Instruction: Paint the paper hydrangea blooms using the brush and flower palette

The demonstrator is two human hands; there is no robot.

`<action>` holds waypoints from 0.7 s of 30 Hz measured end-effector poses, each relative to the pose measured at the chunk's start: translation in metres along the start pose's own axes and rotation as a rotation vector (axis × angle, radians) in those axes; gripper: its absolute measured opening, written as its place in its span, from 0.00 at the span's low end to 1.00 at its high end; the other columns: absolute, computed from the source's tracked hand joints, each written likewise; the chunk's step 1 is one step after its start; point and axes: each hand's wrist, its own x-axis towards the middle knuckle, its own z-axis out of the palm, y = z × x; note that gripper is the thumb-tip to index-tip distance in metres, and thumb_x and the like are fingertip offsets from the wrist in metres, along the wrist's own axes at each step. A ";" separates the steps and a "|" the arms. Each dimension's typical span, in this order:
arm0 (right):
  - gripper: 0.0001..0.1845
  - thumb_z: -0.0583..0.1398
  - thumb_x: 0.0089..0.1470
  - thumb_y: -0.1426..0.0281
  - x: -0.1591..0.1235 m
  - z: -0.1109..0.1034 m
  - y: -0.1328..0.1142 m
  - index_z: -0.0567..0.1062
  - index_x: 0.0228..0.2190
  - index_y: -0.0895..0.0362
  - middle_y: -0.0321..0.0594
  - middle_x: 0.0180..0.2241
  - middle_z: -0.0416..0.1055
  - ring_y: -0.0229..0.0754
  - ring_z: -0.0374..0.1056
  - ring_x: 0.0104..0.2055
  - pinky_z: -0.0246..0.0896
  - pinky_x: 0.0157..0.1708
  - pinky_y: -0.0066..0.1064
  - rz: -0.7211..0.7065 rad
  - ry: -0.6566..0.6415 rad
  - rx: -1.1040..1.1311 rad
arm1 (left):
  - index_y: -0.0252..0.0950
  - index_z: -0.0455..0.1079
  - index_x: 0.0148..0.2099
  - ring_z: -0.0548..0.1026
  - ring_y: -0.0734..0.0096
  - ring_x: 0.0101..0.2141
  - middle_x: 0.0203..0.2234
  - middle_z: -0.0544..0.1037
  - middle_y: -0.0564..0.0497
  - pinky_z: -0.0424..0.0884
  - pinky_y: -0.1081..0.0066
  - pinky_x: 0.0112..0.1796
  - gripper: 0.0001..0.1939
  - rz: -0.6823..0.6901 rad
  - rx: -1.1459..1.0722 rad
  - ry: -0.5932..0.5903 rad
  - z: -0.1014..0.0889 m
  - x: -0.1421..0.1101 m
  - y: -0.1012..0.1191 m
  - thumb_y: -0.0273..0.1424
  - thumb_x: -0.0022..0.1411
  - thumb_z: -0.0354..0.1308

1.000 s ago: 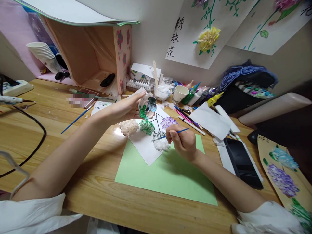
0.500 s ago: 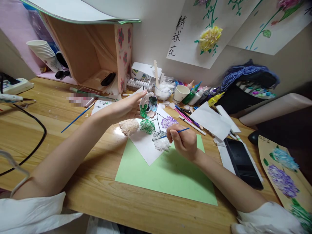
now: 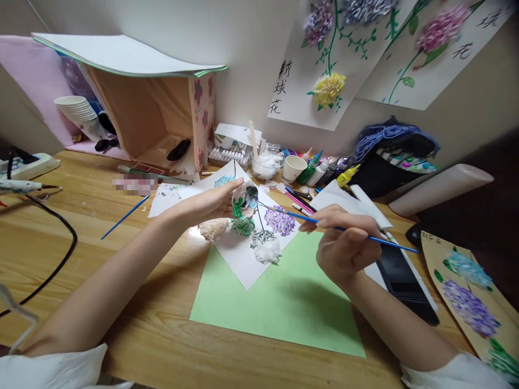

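Note:
My left hand (image 3: 221,202) holds up a small round paint palette (image 3: 245,198) smeared with green, black, blue and pale paint. Between the fingers of my right hand (image 3: 344,243) is a slim blue paintbrush (image 3: 302,216), its tip pointing left towards the palette; I cannot tell if they touch. Below lies a white sheet (image 3: 245,265) with painted stems and raised flowers: a purple one (image 3: 279,220), a green one (image 3: 242,227), a white one (image 3: 266,251) and a beige one (image 3: 213,229). A green sheet (image 3: 275,319) is under it.
A second blue brush (image 3: 125,217) lies at left. Behind stand a tub of white scraps (image 3: 266,165), a paper cup (image 3: 294,168) and paint bottles (image 3: 320,173). A black tray (image 3: 407,283) sits at right, a pink-sided box (image 3: 198,119) at back left. A black cable (image 3: 68,227) crosses the left side.
My right hand has drawn back to the right from the white flower and lifted, turning the brush towards the palette. My left hand still holds the palette. The view has tilted up slightly.

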 end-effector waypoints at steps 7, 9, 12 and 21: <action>0.14 0.48 0.63 0.65 0.000 -0.002 0.012 0.72 0.32 0.54 0.37 0.23 0.71 0.39 0.68 0.24 0.63 0.23 0.33 0.060 -0.086 -0.084 | 0.37 0.69 0.51 0.75 0.60 0.47 0.45 0.78 0.43 0.66 0.64 0.50 0.25 -0.065 -0.022 -0.125 0.004 -0.001 -0.006 0.48 0.63 0.48; 0.14 0.48 0.63 0.65 -0.002 -0.003 0.013 0.71 0.32 0.54 0.38 0.24 0.72 0.38 0.68 0.24 0.63 0.24 0.33 0.083 -0.132 -0.125 | 0.37 0.69 0.51 0.75 0.60 0.47 0.45 0.78 0.43 0.66 0.63 0.50 0.25 -0.069 -0.039 -0.158 0.003 -0.001 -0.007 0.49 0.63 0.48; 0.14 0.48 0.64 0.66 -0.003 -0.004 0.014 0.70 0.32 0.54 0.37 0.23 0.72 0.37 0.68 0.23 0.63 0.25 0.32 0.071 -0.144 -0.151 | 0.37 0.69 0.51 0.75 0.59 0.47 0.45 0.78 0.43 0.67 0.62 0.50 0.25 -0.067 -0.049 -0.168 0.002 0.000 -0.007 0.49 0.63 0.47; 0.16 0.49 0.63 0.62 0.004 -0.003 0.012 0.71 0.30 0.53 0.35 0.19 0.69 0.37 0.65 0.19 0.60 0.21 0.33 0.048 0.025 -0.066 | 0.38 0.70 0.50 0.75 0.59 0.47 0.44 0.79 0.43 0.66 0.64 0.51 0.25 -0.081 -0.003 -0.066 0.001 -0.002 -0.003 0.50 0.62 0.48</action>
